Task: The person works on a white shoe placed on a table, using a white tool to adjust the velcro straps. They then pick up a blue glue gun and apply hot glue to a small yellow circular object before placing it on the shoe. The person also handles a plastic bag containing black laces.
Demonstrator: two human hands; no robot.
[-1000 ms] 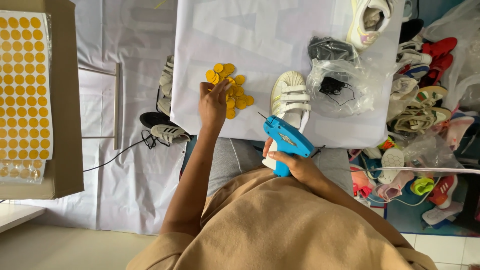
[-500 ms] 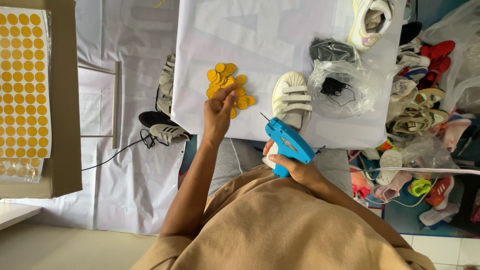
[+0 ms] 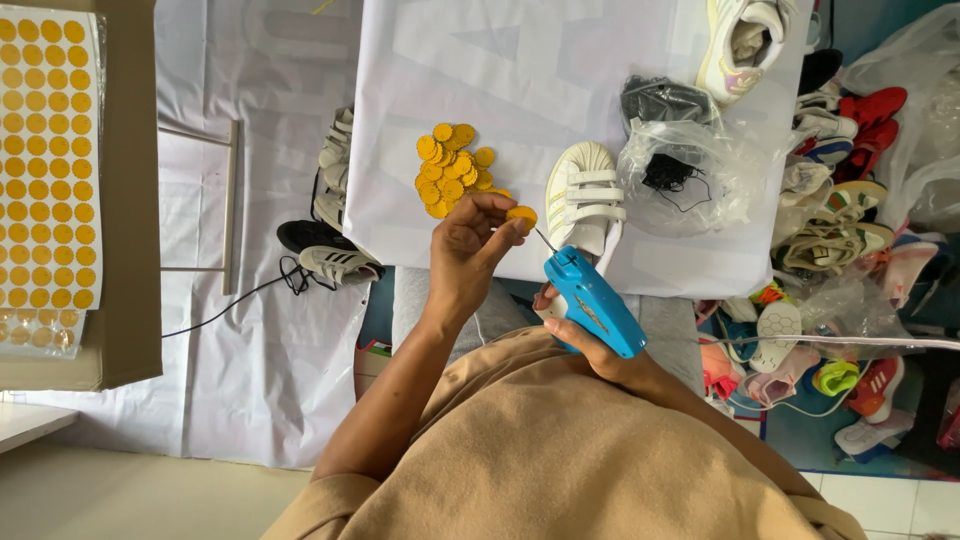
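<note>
While your left hand (image 3: 470,250) pinches one yellow disc (image 3: 520,215) between thumb and fingertips, the thing it must meet lies just to its right: the thin metal needle (image 3: 545,240) of the blue tagging gun (image 3: 592,303). Disc and needle tip are near, not touching. The gun's long axis runs on a slant, handle low and right near your chest, needle up and left toward the disc. Your left hand is the nearer one to the disc pile (image 3: 452,170), which sits on the white desk (image 3: 520,80) just above and left of that hand. Your right hand (image 3: 610,355) is clamped round the gun's grip; whether a finger rests on the trigger I cannot tell.

The held disc: small, round, flat, orange-yellow, held over the desk's near edge. Beside the gun's needle a white strap shoe (image 3: 585,200) lies on the desk, toe away from you. Further right, a clear plastic bag (image 3: 690,165) with dark thread inside.
</note>
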